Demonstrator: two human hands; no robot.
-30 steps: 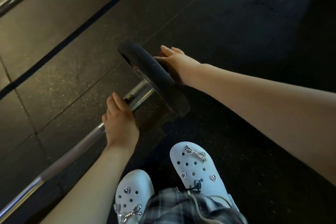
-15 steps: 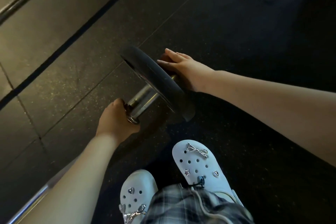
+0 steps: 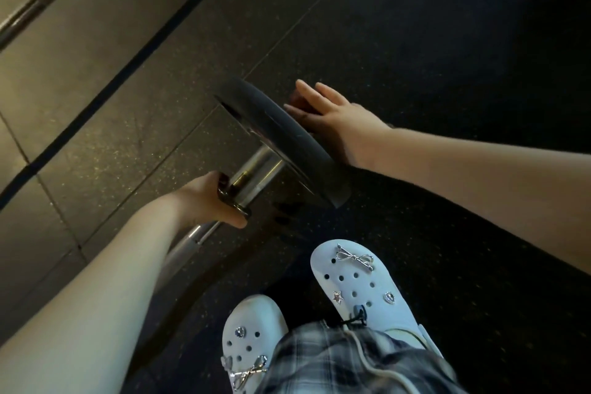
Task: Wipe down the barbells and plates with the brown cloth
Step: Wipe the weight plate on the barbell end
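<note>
A black plate (image 3: 287,137) is seen on edge in the middle of the frame. It is loaded on the chrome sleeve (image 3: 259,166) of a barbell (image 3: 188,240), whose shaft runs toward the lower left and is partly hidden behind the left forearm. The inner face of the plate is seen at a steep angle, and a reddish mark on it is too blurred to be read.

The left hand (image 3: 208,198) is closed round the inner collar of the sleeve; its grip is tight, with the fingers curled round the metal. The right hand (image 3: 339,121) is laid on the outer face of the plate, near its upper part. Its grip is spread, the fingers being straight. Under these fingers a dark brownish piece is pressed against the plate. It seems to be the brown cloth (image 3: 296,103), but this cannot be told with certainty.

A second barbell (image 3: 32,0) is seen in the upper left corner. White clogs (image 3: 358,288) with silver bow charms and plaid trousers (image 3: 335,361) are seen at the lower middle, on the dark speckled rubber floor (image 3: 447,57).
</note>
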